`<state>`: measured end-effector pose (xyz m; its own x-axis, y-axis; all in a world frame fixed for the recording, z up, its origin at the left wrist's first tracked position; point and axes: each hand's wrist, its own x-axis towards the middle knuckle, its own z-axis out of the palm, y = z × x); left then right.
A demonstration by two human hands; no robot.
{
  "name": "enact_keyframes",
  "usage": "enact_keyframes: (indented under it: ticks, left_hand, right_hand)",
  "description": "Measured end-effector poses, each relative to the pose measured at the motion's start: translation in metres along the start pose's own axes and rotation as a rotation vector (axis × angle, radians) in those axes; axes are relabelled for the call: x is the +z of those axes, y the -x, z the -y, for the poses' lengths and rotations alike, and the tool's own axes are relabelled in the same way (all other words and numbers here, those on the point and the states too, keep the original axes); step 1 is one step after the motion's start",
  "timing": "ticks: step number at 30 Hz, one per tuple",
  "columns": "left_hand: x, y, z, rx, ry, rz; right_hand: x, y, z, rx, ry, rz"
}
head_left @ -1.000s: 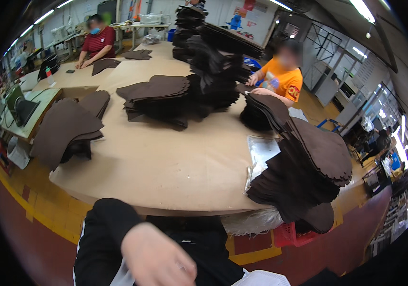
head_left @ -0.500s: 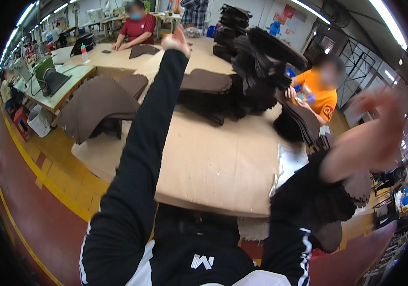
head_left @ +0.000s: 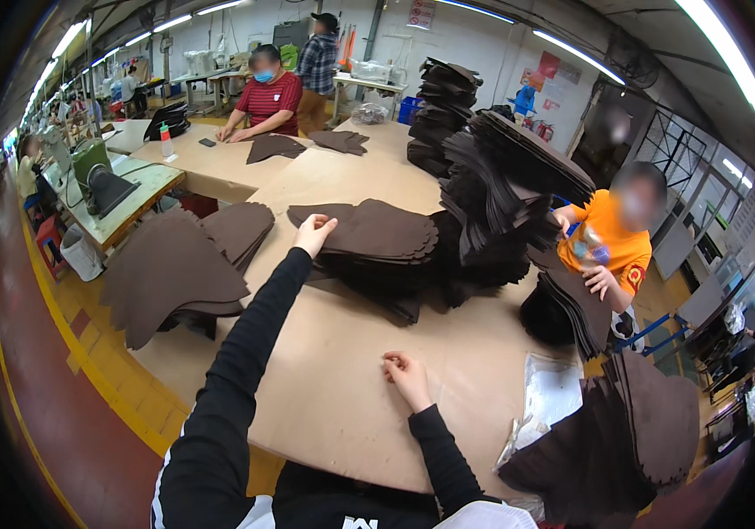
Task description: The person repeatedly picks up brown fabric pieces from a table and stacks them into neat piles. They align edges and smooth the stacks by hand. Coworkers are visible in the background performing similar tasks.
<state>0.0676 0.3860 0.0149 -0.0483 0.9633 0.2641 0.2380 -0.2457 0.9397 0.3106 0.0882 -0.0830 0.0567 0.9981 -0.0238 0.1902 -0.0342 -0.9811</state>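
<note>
My left hand (head_left: pixel 314 234) is stretched out over the near left edge of a stack of dark brown cut pieces (head_left: pixel 377 231). Its fingers are closed at the edge of the top piece; the fingertips' undersides are hidden. Nearer to me, my right hand (head_left: pixel 407 379) hangs over bare table with its fingers curled in, and nothing shows in them. The pieces look like flat, limp sheets with scalloped ends, lying one on another.
More brown pieces overhang the left (head_left: pixel 175 269) and near right (head_left: pixel 611 432) table edges. A tall dark pile (head_left: pixel 501 185) rises behind. A silvery sheet (head_left: pixel 551 388) lies at right. A co-worker in orange (head_left: pixel 616 234) handles pieces; one in red (head_left: pixel 272 101) sits across.
Both hands have come down from raised positions. My left hand has reached the brown stack, and my right hand has swung inward from the far right to above the table.
</note>
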Motion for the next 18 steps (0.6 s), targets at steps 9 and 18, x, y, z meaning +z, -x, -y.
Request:
enact_keyframes:
  ticks: [9,18]
  left_hand:
    - [0.008,-0.04,-0.013,-0.186,-0.473,0.551]
    - [0.003,-0.031,-0.044,-0.364,-0.533,0.709]
  right_hand:
    - [-0.001,-0.002,0.032,0.231,-0.068,-0.027]
    - [0.006,-0.003,0.017,0.141,-0.044,-0.04]
